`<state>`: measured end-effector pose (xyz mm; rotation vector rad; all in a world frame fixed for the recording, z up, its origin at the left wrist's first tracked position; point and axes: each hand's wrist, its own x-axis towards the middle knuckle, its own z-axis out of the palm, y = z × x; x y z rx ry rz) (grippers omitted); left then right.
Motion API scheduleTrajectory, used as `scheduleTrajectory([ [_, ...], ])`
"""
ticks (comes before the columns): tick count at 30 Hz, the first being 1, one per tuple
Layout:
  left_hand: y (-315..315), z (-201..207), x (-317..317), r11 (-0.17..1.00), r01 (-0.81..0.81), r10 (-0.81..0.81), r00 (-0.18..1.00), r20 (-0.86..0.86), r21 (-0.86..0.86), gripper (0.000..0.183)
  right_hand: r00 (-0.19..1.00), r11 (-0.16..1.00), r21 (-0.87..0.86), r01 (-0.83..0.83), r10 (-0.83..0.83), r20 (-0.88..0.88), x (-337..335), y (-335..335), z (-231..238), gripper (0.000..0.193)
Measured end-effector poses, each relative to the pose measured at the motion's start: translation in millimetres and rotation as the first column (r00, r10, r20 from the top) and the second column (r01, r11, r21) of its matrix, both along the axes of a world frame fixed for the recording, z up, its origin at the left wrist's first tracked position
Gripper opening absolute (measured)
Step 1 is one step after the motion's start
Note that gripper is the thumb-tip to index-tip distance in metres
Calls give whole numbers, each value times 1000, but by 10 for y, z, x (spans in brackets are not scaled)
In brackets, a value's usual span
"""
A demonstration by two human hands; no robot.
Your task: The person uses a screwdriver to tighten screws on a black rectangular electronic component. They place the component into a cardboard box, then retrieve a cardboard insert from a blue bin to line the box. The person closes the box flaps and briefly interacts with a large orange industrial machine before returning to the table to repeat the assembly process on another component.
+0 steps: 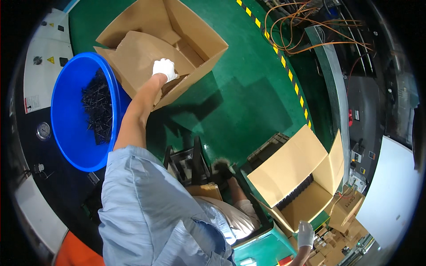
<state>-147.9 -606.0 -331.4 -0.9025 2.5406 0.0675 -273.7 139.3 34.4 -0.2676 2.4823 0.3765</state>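
Observation:
My left hand (pixel 165 69), in a white glove, reaches into a large brown carton (pixel 195 26) on the floor ahead. Its fingers are closed at the edge of a cardboard flap (pixel 140 55) that slants across the carton. At the lower right, my gloved right hand (pixel 305 234) is beside the near edge of a smaller open carton (pixel 313 206), its fingers stretched out with nothing visible in them. Dark, closely packed parts (pixel 295 193) line one side inside that smaller carton.
A blue tub (pixel 66 128) of thin black parts (pixel 98 106) stands left of my forearm. A black-framed stool or stand (pixel 188 164) is near my legs. Orange hoses (pixel 288 26) hang at the upper right, past yellow-black floor tape (pixel 290 75). More cartons (pixel 344 208) lie at lower right.

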Motion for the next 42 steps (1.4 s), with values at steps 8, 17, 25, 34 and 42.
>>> scheduleTrajectory([
  [8, 13, -111, 13, 996, 92, -92, 995, 34, -7, 38, 1000, 1000, -15, 10, -10, 6, -12, -113, 42, 26],
  [17, -95, -335, -43, 967, 174, -164, 984, 66, -187, 25, 1000, 1000, 3, 4, -4, 21, -31, -219, 7, 25],
  [25, -555, -201, 122, 991, -34, 47, 994, -98, 133, 32, 1000, 1000, -6, -7, 7, 27, -98, -172, -75, 24],
  [34, -506, -47, -128, 971, 88, -130, 975, 182, 222, 38, 1000, 1000, 9, -11, 10, 6, -83, -289, -84, 23],
  [42, -507, -131, -175, 893, 382, -443, 836, 324, 238, 28, 999, 997, -70, 22, -23, -23, -32, -254, -65, 22],
])
